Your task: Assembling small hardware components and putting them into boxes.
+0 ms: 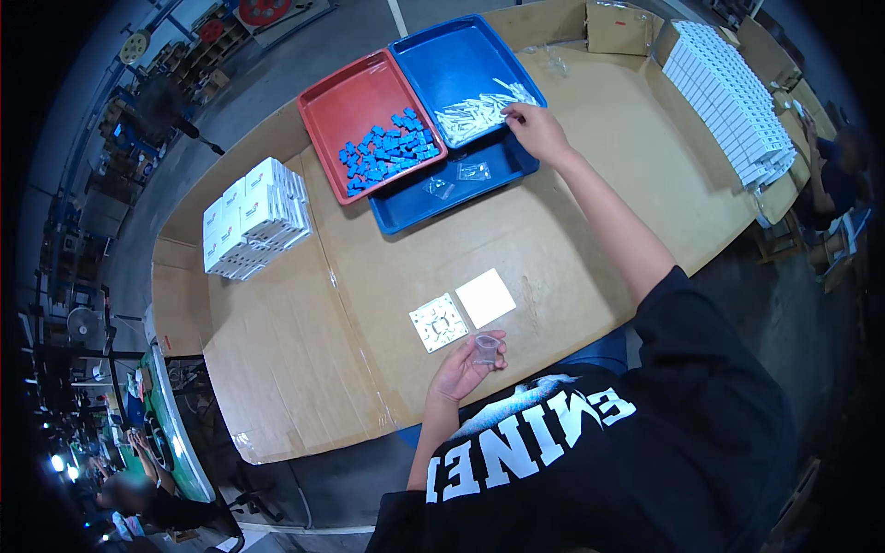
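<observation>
My left hand (pixel 467 366), near the table's front edge, is closed around a small clear plastic bag (pixel 486 349) with its mouth rounded open. Just beyond lie a white square plate with cut-outs (pixel 438 323) and a plain white square (pixel 486 298), side by side. My right arm reaches far forward. The right hand (pixel 536 132) is over the near right corner of a blue tray (pixel 452 60), its fingers pinched beside a heap of thin white plastic pieces (pixel 479 112). Whatever sits between those fingertips is too small to make out.
A red tray (pixel 336 97) holds many small blue parts (pixel 392 147). Under the blue tray, a second blue tray (pixel 415 214) holds small clear bags (pixel 473 171). White boxes (pixel 253 217) are stacked left, and white stacks (pixel 728 101) stand far right. Cardboard walls (pixel 180 300) edge the table.
</observation>
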`<move>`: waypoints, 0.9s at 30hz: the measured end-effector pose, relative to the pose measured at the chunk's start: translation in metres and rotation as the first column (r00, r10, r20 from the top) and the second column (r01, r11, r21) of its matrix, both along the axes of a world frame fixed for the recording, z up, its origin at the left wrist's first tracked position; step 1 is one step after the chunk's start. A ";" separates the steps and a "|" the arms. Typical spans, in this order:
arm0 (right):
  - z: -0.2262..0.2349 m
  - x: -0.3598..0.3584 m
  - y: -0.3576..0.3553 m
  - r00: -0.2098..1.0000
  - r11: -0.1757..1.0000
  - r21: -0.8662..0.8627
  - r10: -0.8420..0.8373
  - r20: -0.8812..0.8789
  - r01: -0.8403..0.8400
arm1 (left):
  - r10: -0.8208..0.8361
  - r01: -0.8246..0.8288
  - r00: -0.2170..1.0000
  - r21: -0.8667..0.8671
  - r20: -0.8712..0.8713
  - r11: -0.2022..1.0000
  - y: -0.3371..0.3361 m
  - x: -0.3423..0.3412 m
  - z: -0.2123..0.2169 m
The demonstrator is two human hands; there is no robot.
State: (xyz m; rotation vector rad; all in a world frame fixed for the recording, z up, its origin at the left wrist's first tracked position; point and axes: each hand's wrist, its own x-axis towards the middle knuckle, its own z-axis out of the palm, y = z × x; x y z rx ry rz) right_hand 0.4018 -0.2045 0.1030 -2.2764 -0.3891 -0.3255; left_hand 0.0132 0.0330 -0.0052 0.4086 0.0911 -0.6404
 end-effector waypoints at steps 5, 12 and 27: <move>-0.006 0.037 0.008 0.978 0.965 -0.228 -0.085 0.189 0.128 | 0.004 -0.005 0.998 -0.019 -0.064 1.000 -0.003 0.010 0.005; -0.010 0.043 0.016 0.989 0.928 -0.363 -0.039 0.140 0.088 | -0.002 -0.001 0.998 -0.034 -0.068 0.999 -0.004 0.012 0.009; 0.055 -0.018 -0.015 0.903 0.458 0.872 0.279 -0.327 0.175 | -0.012 0.006 0.996 -0.069 -0.089 0.998 -0.003 0.014 0.004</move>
